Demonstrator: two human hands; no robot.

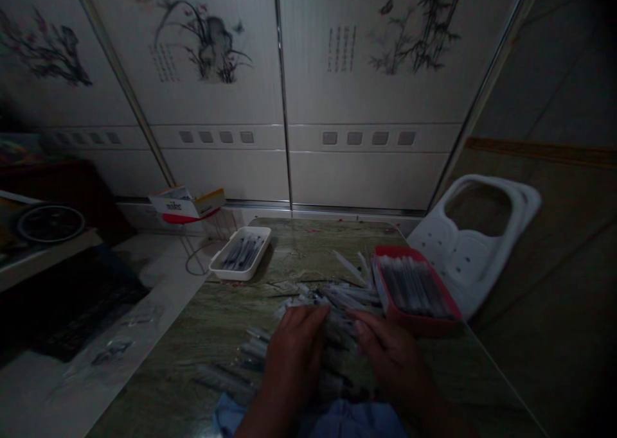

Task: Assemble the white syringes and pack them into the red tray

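Both hands rest on the desk (pixel 308 252) near the middle of its near edge, on a loose pile (pixel 337 295) of thin pale sticks. What the sticks are is too dim to tell.

The left hand (pixel 294 348) lies palm down with its fingers bent onto the near side of the pile. The right hand (pixel 390 354) lies just beside it, its fingers reaching left so that the tips of both hands almost meet over the sticks. The pile spreads out from under the fingertips toward the desk's far edge, and a few more sticks lie scattered along the near left. Each grip looks loosely curled rather than clenched, touching the sticks from above. In this light I cannot tell whether either grip has closed on one.

A red tray (pixel 419 322) of dark sticks sits at the desk's right edge, just beyond the right hand and touching the pile's right fringe. A white tray (pixel 226 272) holding a few dark sticks stands at the far left corner, well apart from both hands. A blue cloth (pixel 347 422) shows at the near edge, between the wrists.

Off the desk, a white chair (pixel 477 245) leans by the right edge and a small box (pixel 186 205) sits beyond the far left corner.
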